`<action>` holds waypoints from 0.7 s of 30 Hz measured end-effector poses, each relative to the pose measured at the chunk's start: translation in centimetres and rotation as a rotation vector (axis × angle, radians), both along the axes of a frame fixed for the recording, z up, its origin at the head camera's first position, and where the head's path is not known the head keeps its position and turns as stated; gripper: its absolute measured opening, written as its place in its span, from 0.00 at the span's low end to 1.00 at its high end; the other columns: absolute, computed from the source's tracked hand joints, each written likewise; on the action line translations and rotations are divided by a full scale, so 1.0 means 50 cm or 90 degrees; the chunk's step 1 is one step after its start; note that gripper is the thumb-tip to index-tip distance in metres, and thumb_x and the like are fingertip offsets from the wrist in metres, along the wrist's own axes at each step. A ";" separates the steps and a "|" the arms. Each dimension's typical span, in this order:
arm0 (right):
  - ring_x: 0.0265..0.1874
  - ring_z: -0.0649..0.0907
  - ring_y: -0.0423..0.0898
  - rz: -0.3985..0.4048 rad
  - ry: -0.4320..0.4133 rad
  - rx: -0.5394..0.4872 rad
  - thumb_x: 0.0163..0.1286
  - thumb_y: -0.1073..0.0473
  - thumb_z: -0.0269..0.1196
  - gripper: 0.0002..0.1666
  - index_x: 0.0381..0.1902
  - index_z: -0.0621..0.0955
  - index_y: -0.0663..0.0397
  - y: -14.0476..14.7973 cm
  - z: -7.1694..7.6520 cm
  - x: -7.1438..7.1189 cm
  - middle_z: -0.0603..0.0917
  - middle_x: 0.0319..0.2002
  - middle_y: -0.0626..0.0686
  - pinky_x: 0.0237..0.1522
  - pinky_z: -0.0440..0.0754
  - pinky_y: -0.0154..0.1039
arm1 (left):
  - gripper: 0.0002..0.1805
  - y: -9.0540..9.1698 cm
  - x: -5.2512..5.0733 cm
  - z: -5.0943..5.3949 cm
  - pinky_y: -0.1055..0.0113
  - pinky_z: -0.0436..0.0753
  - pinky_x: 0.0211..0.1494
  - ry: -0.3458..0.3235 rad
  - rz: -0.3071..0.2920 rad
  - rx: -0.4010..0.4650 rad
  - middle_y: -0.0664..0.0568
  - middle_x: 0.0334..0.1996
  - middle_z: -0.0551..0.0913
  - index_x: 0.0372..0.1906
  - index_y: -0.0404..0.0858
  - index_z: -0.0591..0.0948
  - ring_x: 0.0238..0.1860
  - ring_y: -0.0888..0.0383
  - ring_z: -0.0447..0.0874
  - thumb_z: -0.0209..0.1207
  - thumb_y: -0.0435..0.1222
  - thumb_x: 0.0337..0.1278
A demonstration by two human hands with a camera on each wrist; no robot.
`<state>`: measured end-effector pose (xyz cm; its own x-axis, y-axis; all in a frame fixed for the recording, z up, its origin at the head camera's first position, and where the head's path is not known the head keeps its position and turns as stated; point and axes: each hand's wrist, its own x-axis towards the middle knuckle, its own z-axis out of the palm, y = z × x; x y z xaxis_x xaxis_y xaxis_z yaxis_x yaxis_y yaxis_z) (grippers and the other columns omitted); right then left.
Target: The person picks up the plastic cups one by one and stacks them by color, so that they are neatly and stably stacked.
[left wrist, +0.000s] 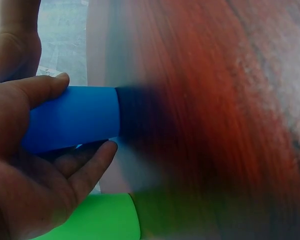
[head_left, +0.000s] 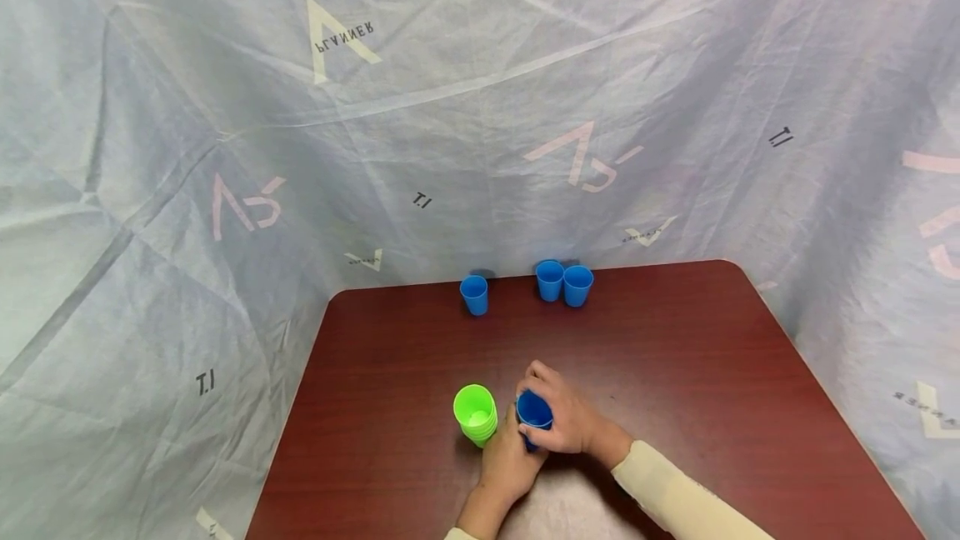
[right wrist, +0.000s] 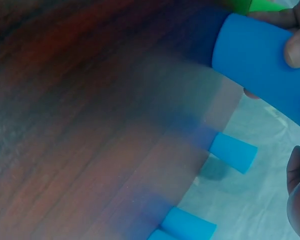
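A blue cup stands upright between the two hands near the front of the table. The left hand has its thumb and fingers around the cup's left side; in the left wrist view this hand holds the blue cup. From the right, the right hand curls its fingers and thumb round the cup's upper part. Just left of the left hand is a stack of green cups, whose side shows low in the left wrist view. The right wrist view shows the held blue cup close up.
One blue cup stands at the back edge of the red-brown table. Two more blue cups stand side by side to its right. A grey printed cloth hangs behind and around the table.
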<state>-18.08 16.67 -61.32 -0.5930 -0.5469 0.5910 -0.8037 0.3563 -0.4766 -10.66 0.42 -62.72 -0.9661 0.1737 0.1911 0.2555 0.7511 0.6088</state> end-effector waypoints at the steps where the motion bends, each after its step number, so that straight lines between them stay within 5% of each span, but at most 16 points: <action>1: 0.42 0.76 0.37 -0.002 0.002 0.000 0.55 0.44 0.72 0.26 0.46 0.82 0.53 -0.001 -0.001 0.001 0.75 0.45 0.46 0.44 0.81 0.33 | 0.36 0.000 0.000 0.000 0.55 0.87 0.44 0.002 0.000 0.000 0.44 0.44 0.87 0.62 0.33 0.73 0.43 0.48 0.89 0.74 0.41 0.49; 14: 0.41 0.76 0.36 -0.042 -0.010 0.033 0.52 0.42 0.73 0.27 0.48 0.80 0.43 0.001 -0.019 0.023 0.74 0.46 0.45 0.45 0.81 0.33 | 0.31 -0.001 0.000 -0.003 0.59 0.84 0.36 0.063 -0.007 0.016 0.47 0.37 0.86 0.56 0.35 0.74 0.36 0.50 0.88 0.74 0.42 0.51; 21: 0.45 0.77 0.38 -0.044 -0.010 0.035 0.53 0.43 0.73 0.28 0.50 0.79 0.45 0.001 -0.018 0.030 0.76 0.49 0.47 0.48 0.82 0.36 | 0.31 -0.002 0.000 0.003 0.58 0.85 0.38 0.047 -0.010 0.011 0.46 0.38 0.86 0.56 0.33 0.74 0.37 0.50 0.88 0.74 0.41 0.52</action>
